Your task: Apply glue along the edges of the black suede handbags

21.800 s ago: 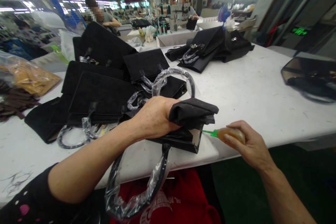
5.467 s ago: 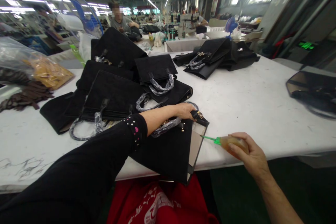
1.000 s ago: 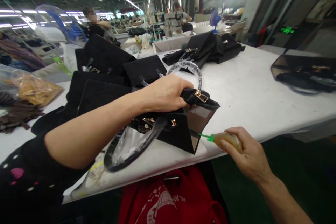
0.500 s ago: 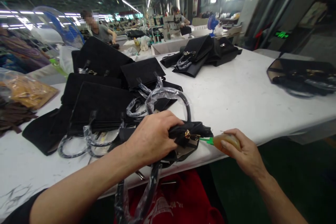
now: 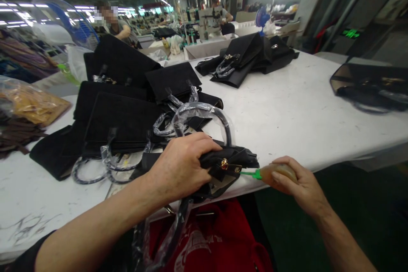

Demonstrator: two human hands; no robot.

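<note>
My left hand [image 5: 181, 165] is closed over the folded end of a black handbag [image 5: 232, 159] lying at the near edge of the white table [image 5: 293, 110]. A gold clasp [image 5: 225, 163] shows just past my fingers. The bag's plastic-wrapped handle [image 5: 204, 112] arches up behind my hand, and a second wrapped handle [image 5: 165, 242] hangs below the table edge. My right hand [image 5: 295, 182] grips a small amber squeeze bottle [image 5: 277, 171]. Its green nozzle [image 5: 250, 174] touches the bag's end beside the clasp.
Several black handbags [image 5: 124, 106] with wrapped handles are stacked on the left. More black bags [image 5: 251, 57] lie at the far side and one [image 5: 371, 83] at the right. A clear bag of tan pieces [image 5: 33, 104] sits far left. People work at tables behind. Red cloth [image 5: 210, 242] lies below me.
Over the last second my left hand pressed the lifted bag down flat at the table edge and folded its end shut. The bottle's nozzle stayed at the bag's end.
</note>
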